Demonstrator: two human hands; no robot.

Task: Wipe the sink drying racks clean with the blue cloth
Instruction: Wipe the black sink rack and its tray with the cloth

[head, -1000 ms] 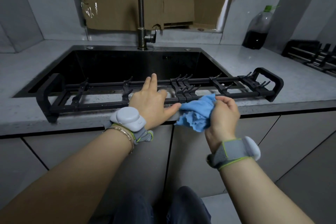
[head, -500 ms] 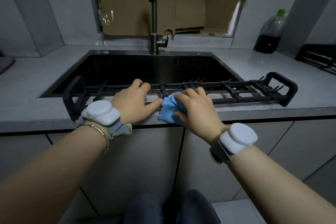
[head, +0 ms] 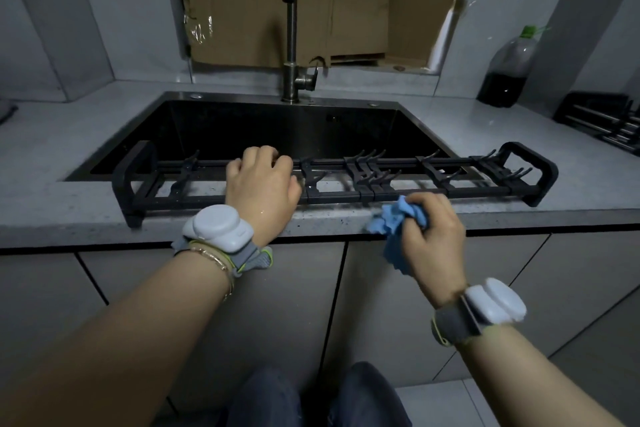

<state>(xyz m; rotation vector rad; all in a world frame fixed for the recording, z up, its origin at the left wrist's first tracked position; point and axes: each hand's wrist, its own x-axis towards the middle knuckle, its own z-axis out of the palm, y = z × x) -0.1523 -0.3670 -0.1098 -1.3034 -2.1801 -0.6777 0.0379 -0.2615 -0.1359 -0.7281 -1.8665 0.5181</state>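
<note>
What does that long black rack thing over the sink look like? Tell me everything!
The black rack is long and thin, likely metal. It lies flat along the sink's front edge, with looped ends on the countertop and little upturned prongs. The left hand presses on it; the right hand's blue cloth touches its front rail.

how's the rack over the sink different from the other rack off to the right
The rack over the sink lies across the sink's front edge in full view, under the left hand; the rack at the right sits back on the counter, cut off by the frame. The right hand holds the blue cloth by the first; nothing touches the second. Both are black with bars.
</note>
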